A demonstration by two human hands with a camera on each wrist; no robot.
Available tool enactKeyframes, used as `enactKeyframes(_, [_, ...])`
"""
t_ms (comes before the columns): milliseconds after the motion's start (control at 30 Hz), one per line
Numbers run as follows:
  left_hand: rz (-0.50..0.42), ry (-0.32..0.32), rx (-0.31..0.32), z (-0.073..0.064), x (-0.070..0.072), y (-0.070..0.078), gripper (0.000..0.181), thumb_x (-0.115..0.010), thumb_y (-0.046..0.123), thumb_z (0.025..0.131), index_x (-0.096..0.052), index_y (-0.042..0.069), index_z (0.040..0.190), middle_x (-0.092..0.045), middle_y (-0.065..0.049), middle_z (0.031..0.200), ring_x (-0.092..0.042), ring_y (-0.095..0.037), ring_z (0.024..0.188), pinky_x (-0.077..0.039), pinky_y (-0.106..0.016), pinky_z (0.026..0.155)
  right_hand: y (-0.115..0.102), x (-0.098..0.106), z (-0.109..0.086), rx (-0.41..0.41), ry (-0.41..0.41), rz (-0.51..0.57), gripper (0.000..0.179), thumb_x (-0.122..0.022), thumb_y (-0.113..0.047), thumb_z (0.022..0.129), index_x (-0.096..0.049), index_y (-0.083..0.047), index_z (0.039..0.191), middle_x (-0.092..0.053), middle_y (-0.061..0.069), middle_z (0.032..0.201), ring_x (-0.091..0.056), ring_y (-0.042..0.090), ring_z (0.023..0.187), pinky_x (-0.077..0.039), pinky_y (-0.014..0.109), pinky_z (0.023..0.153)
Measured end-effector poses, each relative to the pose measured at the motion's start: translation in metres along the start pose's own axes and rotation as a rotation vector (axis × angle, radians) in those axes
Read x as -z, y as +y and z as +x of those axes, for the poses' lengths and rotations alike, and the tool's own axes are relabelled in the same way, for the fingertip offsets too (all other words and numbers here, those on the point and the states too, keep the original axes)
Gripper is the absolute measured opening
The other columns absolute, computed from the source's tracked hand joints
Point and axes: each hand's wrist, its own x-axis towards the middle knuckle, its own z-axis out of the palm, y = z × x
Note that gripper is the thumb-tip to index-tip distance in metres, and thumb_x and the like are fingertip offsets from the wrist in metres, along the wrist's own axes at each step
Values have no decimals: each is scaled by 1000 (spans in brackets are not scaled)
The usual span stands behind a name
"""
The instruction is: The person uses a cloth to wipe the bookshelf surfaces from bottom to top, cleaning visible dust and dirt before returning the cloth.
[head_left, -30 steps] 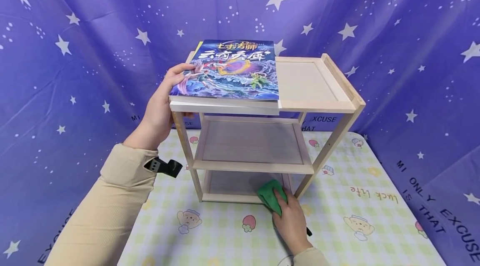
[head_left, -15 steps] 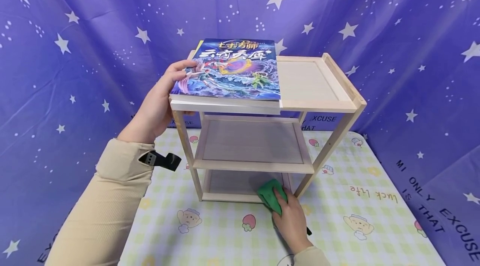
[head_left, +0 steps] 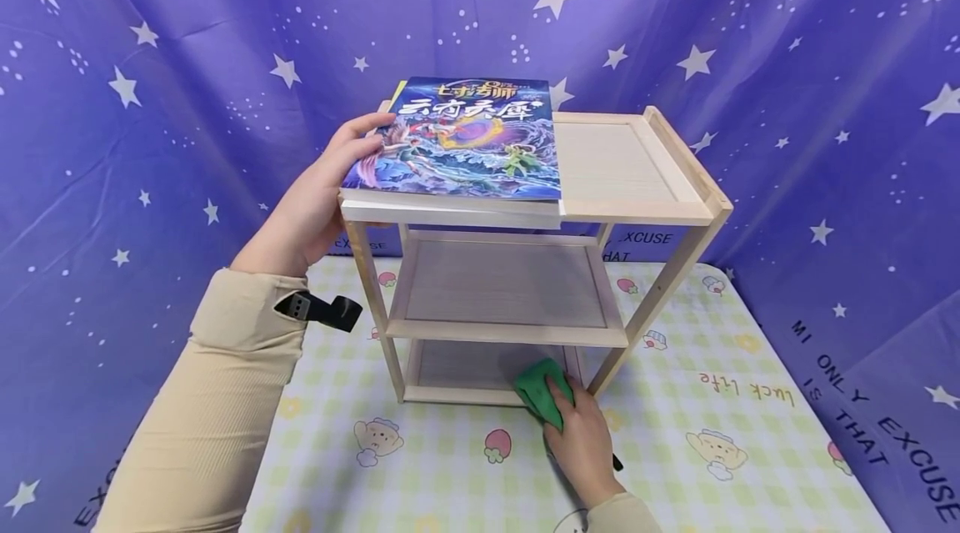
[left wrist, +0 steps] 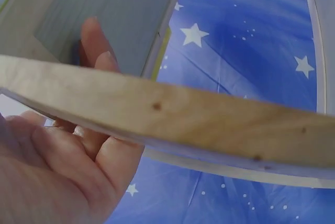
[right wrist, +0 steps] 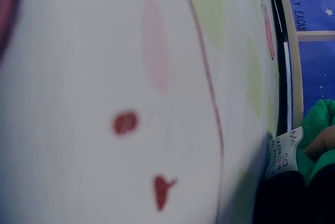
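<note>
My left hand [head_left: 307, 203] grips the left end of a three-tier wooden shelf rack [head_left: 626, 158], with fingertips on the comic-style book [head_left: 465, 153] lying on its top. A yellow edge shows under that book. In the left wrist view, fingers [left wrist: 95, 41] reach past the wooden side rail [left wrist: 157, 103] against a grey panel. At the bottom tier's right front corner, my right hand [head_left: 585, 441] holds a bunched green cloth [head_left: 538, 391] against the front edge. The right wrist view shows the cloth [right wrist: 316, 122] with a white label [right wrist: 285, 153] at its edge.
The rack's middle tier [head_left: 502, 287] and bottom tier [head_left: 457, 366] sit below the book. A checked tablecloth [head_left: 667, 466] with printed cartoon figures covers the table under the rack. A purple star-patterned curtain [head_left: 225, 41] surrounds the back and sides.
My left wrist and sleeve have shifted slightly up and left, and the fingers a little further up over the book. The right hand and the cloth stay at the same corner.
</note>
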Motion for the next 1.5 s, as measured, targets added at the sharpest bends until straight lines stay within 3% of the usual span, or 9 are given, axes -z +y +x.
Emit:
enactKeyframes(167, [4,-3,3,1,0,-3,45,-37,47,103,-33,45,148,-10,4,164,-39,-28,138,-35,-45,106,0,-1,0,-1,-7,2,64,-80,-1,68,-63,-1,130,-56,31,131,-58,47,113,-49,58,91])
enactKeyframes(367, [11,15,-5,1,-2,-6,44,-35,45,103,-35,44,147,-10,5,163,-49,-27,122,-46,-41,87,1,-2,0,-1,-6,4,64,-80,-2,68,-63,-2,130,-56,30,131,-57,47,113,-49,57,91])
enactKeyframes(567, [-7,18,-27,2,-3,-7,44,-35,42,103,-36,41,147,-15,2,162,-55,-23,109,-48,-41,79,2,-3,-1,-3,-5,3,66,-81,-3,67,-63,-2,130,-56,30,131,-57,46,114,-49,57,91])
enactKeyframes(867, [-30,26,-54,3,-5,-9,37,-35,39,103,-42,38,140,-24,-4,157,-62,-17,90,-52,-31,63,1,-5,-1,9,-1,5,66,-80,-4,66,-63,-2,130,-57,30,130,-57,45,113,-49,55,92])
enactKeyframes(1167, [-18,53,-55,3,-5,-11,39,-36,42,102,-44,40,140,-19,-1,161,-59,-23,97,-51,-34,66,-2,-5,-1,23,-21,15,64,-80,-3,67,-64,-2,129,-57,30,130,-57,45,114,-49,56,92])
enactKeyframes(1500, [-33,63,-74,3,-8,-11,37,-37,41,101,-45,39,137,-21,-2,159,-58,-26,101,-52,-33,63,-6,-5,1,12,-45,43,63,-79,-4,68,-63,-3,130,-56,29,133,-56,46,116,-48,56,93])
